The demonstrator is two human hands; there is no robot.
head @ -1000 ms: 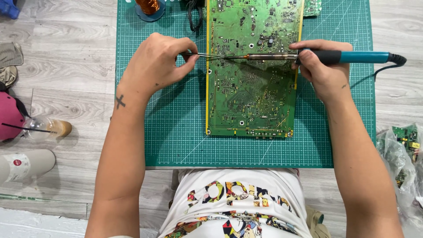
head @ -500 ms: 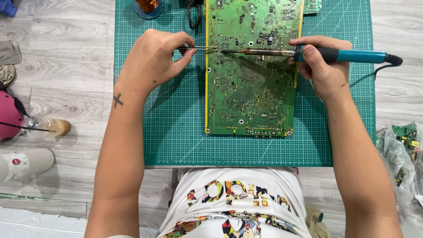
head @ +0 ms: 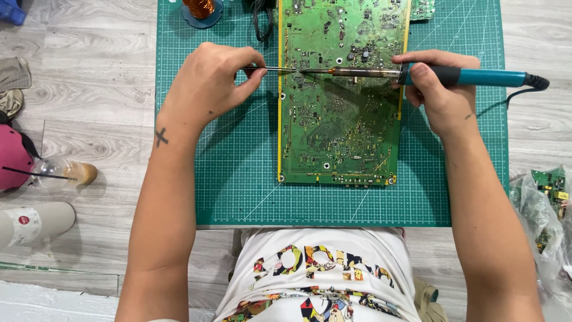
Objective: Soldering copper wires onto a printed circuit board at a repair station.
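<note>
Wooden flooring carries our green cutting mat (head: 238,191), with the circuit board (head: 339,107) flat on it. Our left hand (head: 208,83) pinches tweezers (head: 271,70); our right hand (head: 441,89) grips the soldering iron (head: 417,75), both tips meeting on the board's upper area.

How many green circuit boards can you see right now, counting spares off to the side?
3. A large green circuit board lies on the green cutting mat; a small one sits at its top right corner; another shows inside the clear plastic bag, which may hide more.
</note>
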